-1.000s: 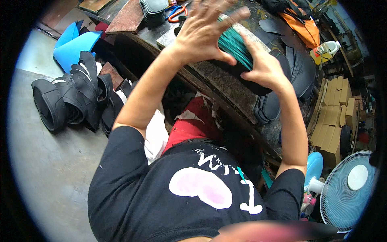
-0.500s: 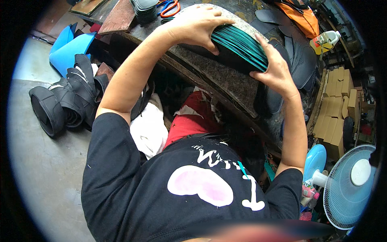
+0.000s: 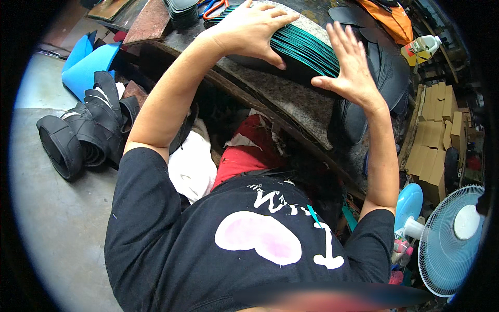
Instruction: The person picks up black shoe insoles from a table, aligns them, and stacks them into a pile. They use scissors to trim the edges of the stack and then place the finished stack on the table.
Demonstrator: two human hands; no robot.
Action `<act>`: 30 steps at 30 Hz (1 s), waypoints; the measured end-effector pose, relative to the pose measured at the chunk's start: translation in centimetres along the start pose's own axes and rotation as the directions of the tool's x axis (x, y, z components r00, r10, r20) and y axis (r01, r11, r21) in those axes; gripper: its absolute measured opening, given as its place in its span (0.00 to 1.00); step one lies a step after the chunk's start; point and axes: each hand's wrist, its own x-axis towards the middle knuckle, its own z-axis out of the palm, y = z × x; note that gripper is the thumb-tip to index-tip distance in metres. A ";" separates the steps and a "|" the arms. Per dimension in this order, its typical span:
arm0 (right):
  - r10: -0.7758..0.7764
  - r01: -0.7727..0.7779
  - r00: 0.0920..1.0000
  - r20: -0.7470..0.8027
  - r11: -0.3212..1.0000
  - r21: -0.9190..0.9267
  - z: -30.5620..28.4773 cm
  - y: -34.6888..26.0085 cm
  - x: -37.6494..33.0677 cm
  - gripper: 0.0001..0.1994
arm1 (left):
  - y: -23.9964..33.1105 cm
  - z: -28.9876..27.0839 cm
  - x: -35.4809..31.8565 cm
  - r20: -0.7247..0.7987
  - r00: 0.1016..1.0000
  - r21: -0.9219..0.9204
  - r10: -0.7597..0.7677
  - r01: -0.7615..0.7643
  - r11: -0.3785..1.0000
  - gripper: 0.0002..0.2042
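A fanned stack of thin teal sheets (image 3: pixel 304 47) lies on a dark stone-topped workbench (image 3: pixel 291 99). My left hand (image 3: pixel 249 28) rests flat on top of the stack's left part, fingers spread. At the stack's right end, my right hand (image 3: pixel 351 67) presses its open palm and spread fingers against the sheet edges. Neither hand grips anything.
Dark cut shoe-sole pieces (image 3: pixel 384 67) and an orange piece (image 3: pixel 390 15) lie at the bench's right. Scissors (image 3: pixel 213 8) and a dark stack (image 3: pixel 182 10) sit at the back. Black rubber rolls (image 3: pixel 78 140) and blue sheets (image 3: pixel 88 62) lie on the floor left; cardboard boxes (image 3: pixel 436 135) and a fan (image 3: pixel 457 234) stand right.
The stack has settled flatter on the bench. My right hand moved from cupping its underside to pressing open against its right end; my left hand stayed on top.
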 end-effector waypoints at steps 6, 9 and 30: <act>0.043 -0.044 0.993 0.106 0.999 0.008 1.7 -2.4 3.1 0.60 | -0.6 -0.6 0.4 -0.042 0.996 -0.059 0.083 -0.085 0.995 0.47; -0.021 0.018 0.997 0.072 0.999 0.040 2.3 -1.6 3.1 0.57 | -1.7 -1.5 -0.3 -0.005 0.986 -0.160 0.165 -0.163 0.973 0.50; 0.074 -0.103 0.972 0.224 0.988 0.118 1.3 0.3 4.0 0.57 | -4.0 1.3 -1.5 -0.329 0.937 -0.276 -0.116 0.023 0.961 0.41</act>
